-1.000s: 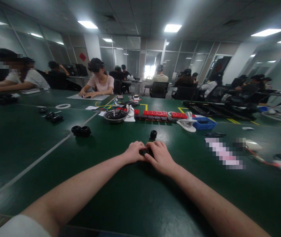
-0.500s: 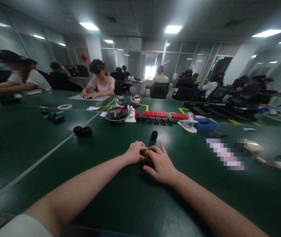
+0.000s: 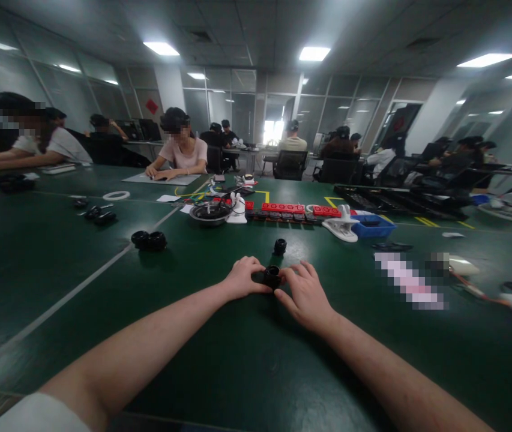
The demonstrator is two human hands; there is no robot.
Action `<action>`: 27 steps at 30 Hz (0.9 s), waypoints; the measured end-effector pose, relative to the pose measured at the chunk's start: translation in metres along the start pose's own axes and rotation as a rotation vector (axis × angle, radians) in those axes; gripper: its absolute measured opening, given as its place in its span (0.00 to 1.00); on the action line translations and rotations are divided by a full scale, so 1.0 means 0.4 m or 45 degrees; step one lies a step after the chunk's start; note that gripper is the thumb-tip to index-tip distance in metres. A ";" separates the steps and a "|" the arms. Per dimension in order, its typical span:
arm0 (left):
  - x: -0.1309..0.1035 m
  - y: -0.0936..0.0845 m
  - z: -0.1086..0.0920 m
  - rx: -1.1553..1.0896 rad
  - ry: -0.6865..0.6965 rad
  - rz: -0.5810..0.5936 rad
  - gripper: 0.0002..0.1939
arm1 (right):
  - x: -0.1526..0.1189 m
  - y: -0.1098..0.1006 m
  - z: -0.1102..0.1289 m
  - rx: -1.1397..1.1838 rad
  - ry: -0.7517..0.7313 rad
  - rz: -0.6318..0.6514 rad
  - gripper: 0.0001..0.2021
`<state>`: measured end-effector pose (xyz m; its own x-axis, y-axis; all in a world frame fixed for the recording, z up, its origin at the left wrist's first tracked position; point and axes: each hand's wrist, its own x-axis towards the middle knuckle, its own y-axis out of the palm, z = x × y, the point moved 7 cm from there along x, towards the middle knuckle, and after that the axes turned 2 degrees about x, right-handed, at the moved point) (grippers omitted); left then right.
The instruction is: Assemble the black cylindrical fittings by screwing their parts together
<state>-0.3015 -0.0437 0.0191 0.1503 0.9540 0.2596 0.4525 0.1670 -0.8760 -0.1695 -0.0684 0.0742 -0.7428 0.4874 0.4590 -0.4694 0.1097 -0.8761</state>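
A green table (image 3: pixel 183 360) fills the lower frame. At centre, the right hand (image 3: pixel 308 298) and left hand (image 3: pixel 241 279) flank a black cylinder (image 3: pixel 272 278) — the left pinches it, the right's fingertips meet its side, grip unclear. Paired black parts (image 3: pixel 149 240) sit left of centre; a smaller black piece (image 3: pixel 280 246) — single — stands just above the hands.

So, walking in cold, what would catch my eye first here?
Likely the left fingers and right fingers, on either side of a small black cylinder above the green table. Farther back, a row of red blocks stands out, with a blue box just past its right end.
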 end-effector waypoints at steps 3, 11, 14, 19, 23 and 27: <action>0.001 0.003 0.001 -0.003 0.017 0.001 0.24 | 0.005 0.004 -0.013 -0.038 0.049 0.007 0.13; 0.000 0.003 0.002 0.002 0.033 -0.011 0.26 | 0.008 0.009 -0.024 0.029 0.103 0.032 0.12; 0.000 0.003 -0.002 0.007 0.028 -0.003 0.25 | 0.008 0.011 -0.027 0.069 0.112 0.025 0.12; -0.001 -0.001 -0.007 0.008 0.019 0.002 0.24 | 0.007 0.015 -0.029 0.114 0.123 0.025 0.11; -0.002 -0.002 -0.008 0.014 0.021 0.006 0.24 | 0.006 0.013 -0.030 0.151 0.124 0.026 0.10; -0.002 -0.002 -0.008 0.016 0.019 0.010 0.24 | 0.005 0.013 -0.032 0.161 0.138 0.022 0.10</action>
<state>-0.2993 -0.0455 0.0209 0.1670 0.9514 0.2588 0.4403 0.1629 -0.8830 -0.1673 -0.0556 0.0687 -0.6987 0.5793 0.4198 -0.5186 -0.0059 -0.8550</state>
